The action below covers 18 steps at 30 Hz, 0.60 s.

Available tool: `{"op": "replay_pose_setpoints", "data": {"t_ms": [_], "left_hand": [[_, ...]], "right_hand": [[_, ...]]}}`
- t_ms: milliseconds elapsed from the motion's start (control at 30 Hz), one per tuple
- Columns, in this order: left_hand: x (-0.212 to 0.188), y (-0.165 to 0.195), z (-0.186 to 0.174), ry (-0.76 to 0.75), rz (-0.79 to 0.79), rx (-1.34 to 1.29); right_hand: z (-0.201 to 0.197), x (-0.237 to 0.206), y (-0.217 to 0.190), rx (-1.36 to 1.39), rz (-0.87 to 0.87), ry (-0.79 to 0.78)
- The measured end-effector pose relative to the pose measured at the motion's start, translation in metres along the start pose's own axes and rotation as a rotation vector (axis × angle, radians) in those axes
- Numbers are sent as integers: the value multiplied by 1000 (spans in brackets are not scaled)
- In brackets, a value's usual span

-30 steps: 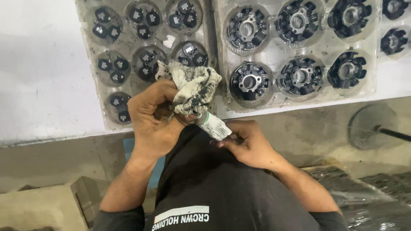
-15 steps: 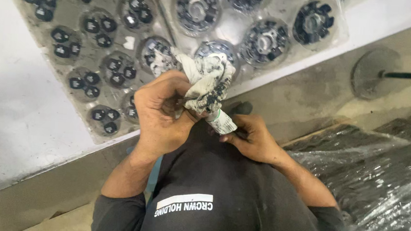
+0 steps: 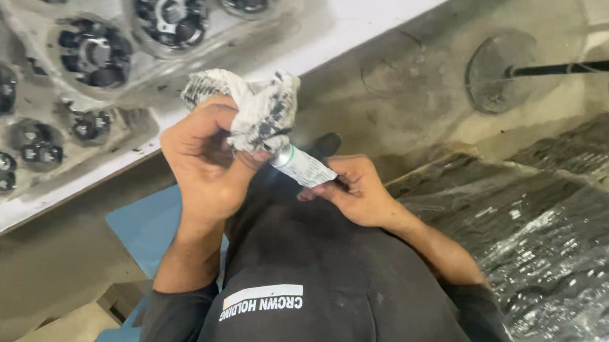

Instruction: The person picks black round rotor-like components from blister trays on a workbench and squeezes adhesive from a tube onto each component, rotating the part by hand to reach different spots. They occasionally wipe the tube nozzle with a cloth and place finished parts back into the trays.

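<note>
A small metal tube (image 3: 303, 165) with a pale label sits at the centre of the frame, its lower end pinched in the fingers of the right hand (image 3: 360, 193) and its upper end wrapped in a stained white rag (image 3: 255, 114). The left hand (image 3: 209, 161) is clenched around the rag, pressing it onto the tube. In the upper left lie moulded trays (image 3: 13, 50) of dark round metal parts (image 3: 169, 13), and plastic-wrapped dark bundles (image 3: 550, 238) fill the right side

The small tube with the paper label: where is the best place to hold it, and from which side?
Probably by its labelled body, from the free end on the right hand's side. The small tube lies slanted between both hands; its metal neck is buried in the stained rag that the left hand grips, so only the labelled part is free for fingers.
</note>
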<state>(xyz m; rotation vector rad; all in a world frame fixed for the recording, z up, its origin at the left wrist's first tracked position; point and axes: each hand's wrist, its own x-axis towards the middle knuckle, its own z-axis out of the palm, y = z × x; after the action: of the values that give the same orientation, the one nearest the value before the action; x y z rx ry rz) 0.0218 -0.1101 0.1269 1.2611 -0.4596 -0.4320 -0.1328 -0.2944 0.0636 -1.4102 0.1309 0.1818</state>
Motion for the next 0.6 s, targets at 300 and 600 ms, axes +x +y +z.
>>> {"op": "replay_pose_setpoints", "data": {"t_ms": [300, 600], "left_hand": [[27, -46, 78, 19, -29, 28], [116, -89, 119, 2, -51, -37]], "right_hand": [[-100, -32, -5, -456, -137, 41], [-177, 4, -12, -184, 35, 129]]}}
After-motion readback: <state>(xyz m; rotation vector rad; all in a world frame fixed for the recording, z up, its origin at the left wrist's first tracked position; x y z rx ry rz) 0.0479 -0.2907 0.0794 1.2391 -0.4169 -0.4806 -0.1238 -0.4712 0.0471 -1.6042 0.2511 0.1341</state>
